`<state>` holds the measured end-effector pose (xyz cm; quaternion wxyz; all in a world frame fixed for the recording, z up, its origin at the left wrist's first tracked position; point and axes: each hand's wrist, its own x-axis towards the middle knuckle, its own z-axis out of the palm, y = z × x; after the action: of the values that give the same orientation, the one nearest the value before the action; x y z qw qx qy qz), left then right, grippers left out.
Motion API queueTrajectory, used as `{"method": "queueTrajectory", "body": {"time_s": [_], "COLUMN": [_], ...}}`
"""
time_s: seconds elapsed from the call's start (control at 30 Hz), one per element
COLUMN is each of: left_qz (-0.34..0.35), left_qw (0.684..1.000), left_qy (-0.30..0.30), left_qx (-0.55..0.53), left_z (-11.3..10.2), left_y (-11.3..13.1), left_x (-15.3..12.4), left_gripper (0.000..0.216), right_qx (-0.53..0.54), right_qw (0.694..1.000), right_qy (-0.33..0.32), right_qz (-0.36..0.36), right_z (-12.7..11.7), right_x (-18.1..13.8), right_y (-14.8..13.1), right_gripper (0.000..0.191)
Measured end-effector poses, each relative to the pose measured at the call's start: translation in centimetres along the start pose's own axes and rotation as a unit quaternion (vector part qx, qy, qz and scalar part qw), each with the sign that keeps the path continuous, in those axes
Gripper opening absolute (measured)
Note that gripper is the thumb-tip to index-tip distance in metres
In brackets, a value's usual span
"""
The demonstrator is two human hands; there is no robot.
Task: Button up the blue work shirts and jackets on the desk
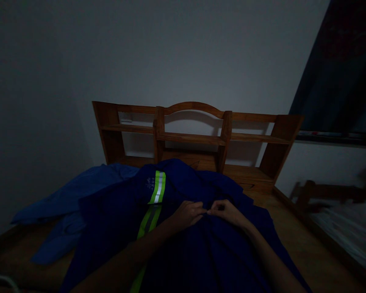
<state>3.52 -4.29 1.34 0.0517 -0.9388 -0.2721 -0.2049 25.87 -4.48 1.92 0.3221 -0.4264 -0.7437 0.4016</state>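
Observation:
A dark blue work jacket (183, 244) with a yellow-green and silver reflective stripe (158, 187) lies spread out in front of me. My left hand (189, 213) pinches the jacket near its middle, fingers closed and pointing right. Close beside it, my right hand (227, 212) also pinches at the cloth, thumb and index finger pressed together. The fingertips of both hands nearly meet over the front of the jacket. In the dim light I cannot make out any button or fastener between them.
A lighter blue garment (91, 187) lies to the left, partly under the jacket. Behind stands a wooden headboard with shelves (190, 139) against a pale wall. On the right are a dark curtain (341, 73) and a low wooden frame (332, 191) with whitish material beside it.

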Motion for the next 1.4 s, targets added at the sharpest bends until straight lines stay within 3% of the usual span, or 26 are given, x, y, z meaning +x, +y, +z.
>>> {"method": "queueTrajectory", "body": {"time_s": [0.3, 0.93, 1.4], "left_qz": [-0.019, 0.021, -0.026], "left_qw": [0.999, 0.998, 0.996], "left_qy": [0.020, 0.035, 0.022], "left_qx": [0.027, -0.037, -0.081], "left_z": [0.0, -0.4, -0.6], "left_y": [0.5, -0.1, 0.7], "left_x": [-0.1, -0.2, 0.0], "left_gripper": [0.019, 0.027, 0.033], "right_qx": [0.007, 0.036, 0.015], "right_qw": [1.000, 0.999, 1.000], "right_qy": [-0.006, -0.012, -0.003], "right_qz": [0.005, 0.026, 0.015], "right_z": [-0.3, -0.3, -0.7], "right_x": [-0.1, -0.2, -0.2], "right_y": [-0.2, -0.8, -1.1], "right_gripper": [0.032, 0.032, 0.030]}}
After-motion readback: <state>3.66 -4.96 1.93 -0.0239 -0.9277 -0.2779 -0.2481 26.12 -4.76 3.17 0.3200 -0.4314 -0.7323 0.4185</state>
